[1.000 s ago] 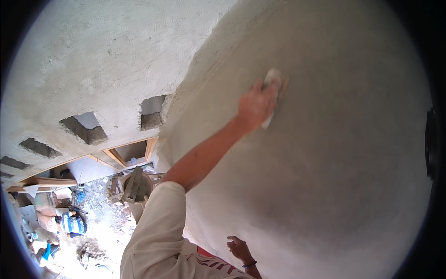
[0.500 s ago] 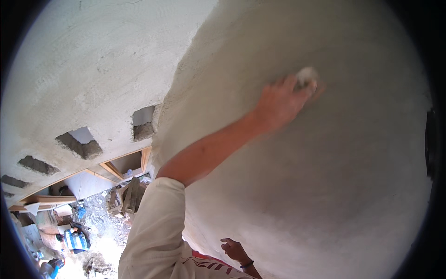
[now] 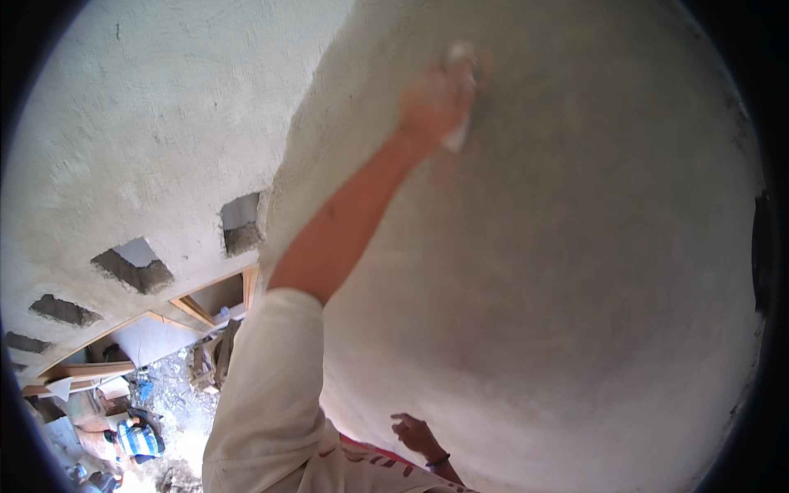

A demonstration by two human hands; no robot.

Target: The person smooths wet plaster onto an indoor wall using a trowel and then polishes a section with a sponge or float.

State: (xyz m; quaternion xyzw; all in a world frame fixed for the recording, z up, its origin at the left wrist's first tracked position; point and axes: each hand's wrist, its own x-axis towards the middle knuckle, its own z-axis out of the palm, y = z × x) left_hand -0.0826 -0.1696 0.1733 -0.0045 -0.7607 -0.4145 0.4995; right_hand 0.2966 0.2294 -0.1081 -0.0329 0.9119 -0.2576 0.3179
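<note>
Grey plaster wall (image 3: 575, 271) is filling most of my view, with a paler wall (image 3: 156, 115) beside it showing square holes (image 3: 241, 223). I am reaching my left hand (image 3: 434, 103) high up, with its fingers closing tight around a small pale pad (image 3: 460, 90) and pressing it flat against the grey wall. My right hand (image 3: 417, 434) is hanging low near the wall with fingers loosely apart, holding nothing, while far below a person in a striped shirt (image 3: 136, 440) is crouching among rubble.
</note>
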